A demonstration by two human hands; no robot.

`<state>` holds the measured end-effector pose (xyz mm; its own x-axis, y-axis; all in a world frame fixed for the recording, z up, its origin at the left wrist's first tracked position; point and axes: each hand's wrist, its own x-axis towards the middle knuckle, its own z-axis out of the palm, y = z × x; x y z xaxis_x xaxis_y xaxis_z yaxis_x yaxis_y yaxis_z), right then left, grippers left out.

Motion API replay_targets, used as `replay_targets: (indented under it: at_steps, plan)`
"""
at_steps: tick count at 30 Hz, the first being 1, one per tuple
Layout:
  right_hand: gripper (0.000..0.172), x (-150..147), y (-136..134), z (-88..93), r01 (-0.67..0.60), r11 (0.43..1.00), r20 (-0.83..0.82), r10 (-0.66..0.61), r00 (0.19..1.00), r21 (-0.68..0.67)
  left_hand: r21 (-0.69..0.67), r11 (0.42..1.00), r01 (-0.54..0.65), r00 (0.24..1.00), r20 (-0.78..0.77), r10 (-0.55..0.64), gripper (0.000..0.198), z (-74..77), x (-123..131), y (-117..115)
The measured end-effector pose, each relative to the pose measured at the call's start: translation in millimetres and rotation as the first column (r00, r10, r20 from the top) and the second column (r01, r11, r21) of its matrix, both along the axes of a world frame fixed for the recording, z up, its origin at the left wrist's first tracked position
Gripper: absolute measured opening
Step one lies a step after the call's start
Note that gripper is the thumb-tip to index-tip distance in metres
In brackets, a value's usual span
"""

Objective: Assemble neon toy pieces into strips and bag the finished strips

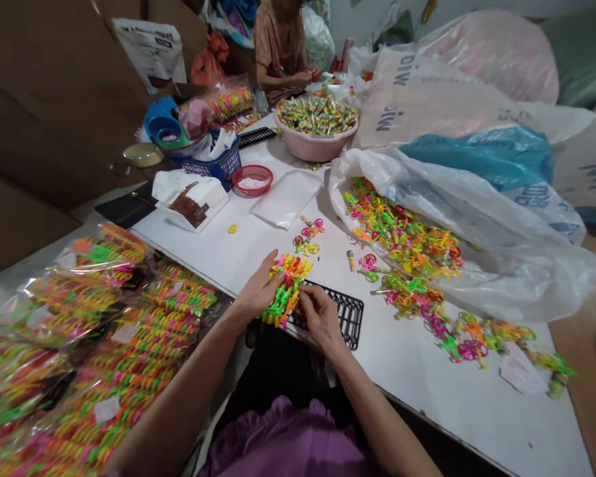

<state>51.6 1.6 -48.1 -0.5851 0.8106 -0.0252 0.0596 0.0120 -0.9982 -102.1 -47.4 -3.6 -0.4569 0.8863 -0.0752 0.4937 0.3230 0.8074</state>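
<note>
A black plastic rack (350, 318) with rows of slots lies at the table's near edge. Its left part carries tightly packed, brightly coloured small plastic toys (284, 298) in green, orange, yellow and pink. Around the left side of these toys curls my left hand (258, 288), thumb on top, gripping them. My right hand (322, 317) is closed in a pinch at their right side, over the rack; what its fingertips hold is hidden. Just beyond lie a few loose wheeled toys (312, 230). More loose toys (427, 298) spread to the right.
A clear sack (506, 265) spills toys onto the white table (477, 417). Behind are a pink basin (310, 142) of small wrapped pieces, a red basket (253, 192), a blue basket (228, 165) and a tissue pack (191, 202). Bagged toys (144, 358) pile at left. Another person (281, 59) sits opposite.
</note>
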Motion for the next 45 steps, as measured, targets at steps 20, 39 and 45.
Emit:
replay_targets:
  at_steps: [20, 39, 45]
  plan:
    - [0.020, 7, 90, 18.2, -0.034, 0.902, 0.348, -0.131, 0.928, 0.431, 0.077, 0.888, 0.453, 0.635, -0.727, -0.261, 0.021, 21.0, 6, 20]
    - [0.017, -18, 133, 32.1, -0.391, 0.670, 0.659, -0.197, 0.726, 0.630, 0.130, 0.862, 0.489, 0.689, -0.664, -0.291, 0.020, 6.5, 12, 19]
    - [0.018, 13, 109, 36.3, -0.163, 0.878, 0.527, -0.114, 0.842, 0.450, 0.208, 0.899, 0.386, 0.767, -0.614, -0.187, 0.021, 11.6, 17, 26]
